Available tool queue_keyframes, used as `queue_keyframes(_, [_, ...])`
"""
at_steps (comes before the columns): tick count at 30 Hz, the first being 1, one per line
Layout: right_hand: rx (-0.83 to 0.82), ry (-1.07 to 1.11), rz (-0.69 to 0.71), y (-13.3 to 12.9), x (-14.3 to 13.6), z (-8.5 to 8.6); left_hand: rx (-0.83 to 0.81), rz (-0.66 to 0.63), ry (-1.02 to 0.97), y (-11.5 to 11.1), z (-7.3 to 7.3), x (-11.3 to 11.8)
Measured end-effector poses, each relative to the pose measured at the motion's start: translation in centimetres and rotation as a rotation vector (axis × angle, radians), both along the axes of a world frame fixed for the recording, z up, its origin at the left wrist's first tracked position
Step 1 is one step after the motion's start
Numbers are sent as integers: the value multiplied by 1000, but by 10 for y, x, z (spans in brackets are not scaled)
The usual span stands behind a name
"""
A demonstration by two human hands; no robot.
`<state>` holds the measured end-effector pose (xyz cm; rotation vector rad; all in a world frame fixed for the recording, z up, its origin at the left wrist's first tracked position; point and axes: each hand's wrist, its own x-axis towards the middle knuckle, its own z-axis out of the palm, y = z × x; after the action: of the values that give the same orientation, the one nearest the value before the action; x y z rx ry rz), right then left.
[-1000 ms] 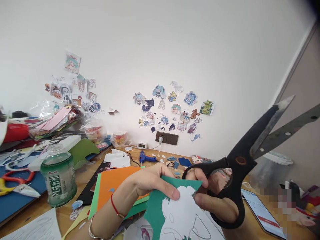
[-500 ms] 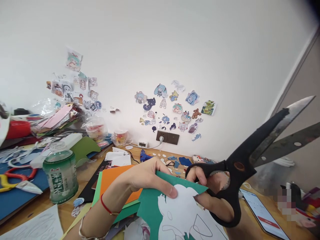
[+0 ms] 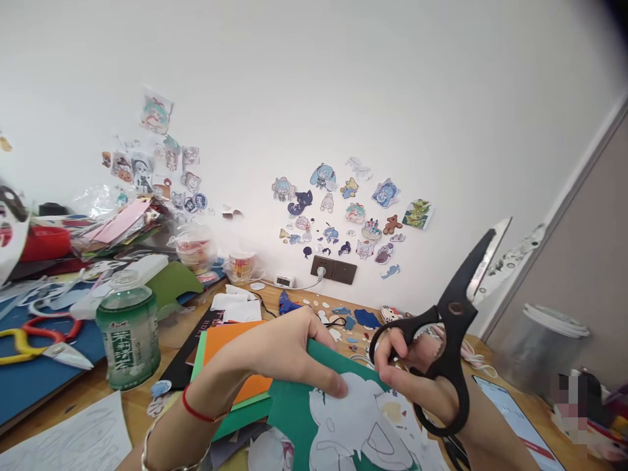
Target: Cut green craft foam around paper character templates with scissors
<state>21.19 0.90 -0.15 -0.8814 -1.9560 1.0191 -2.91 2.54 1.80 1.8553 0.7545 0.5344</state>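
My left hand (image 3: 299, 356) pinches a green sheet (image 3: 289, 392) of paper, thumb on top. Under that thumb lies a white paper cutout (image 3: 338, 418) with drawn lines, resting against the green. Just to the right, my right hand (image 3: 417, 376) holds black-handled scissors (image 3: 458, 314), with its fingers through the loops. Their blades point up and to the right, spread apart, clear of the paper. A stack of coloured paper, with an orange sheet (image 3: 233, 347) on it, lies under my left wrist.
On the left stand a green-labelled bottle (image 3: 128, 340) and red-and-yellow scissors (image 3: 53, 343). A phone (image 3: 515, 418) lies at right, near a clear bin (image 3: 544, 347). Paper scraps (image 3: 350, 320) litter the desk's back, below a wall socket (image 3: 333, 269). A pencil drawing (image 3: 73, 438) lies front left.
The scissors have swung away from me and to the left, and look smaller. My right fingertips have come away from the green sheet's corner. The view has turned slightly left.
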Motion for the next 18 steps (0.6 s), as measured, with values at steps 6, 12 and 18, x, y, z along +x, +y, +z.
queue_keyframes(6, [58,54,-123,2,-8,0,-127,54,-292,16,-4,1])
queue_keyframes(12, [117,530,-426,13,-12,-1,-240,145,-598,39,-18,3])
queue_keyframes(18, [150,835,-560,17,-16,-6,-203,88,-582,52,-48,33])
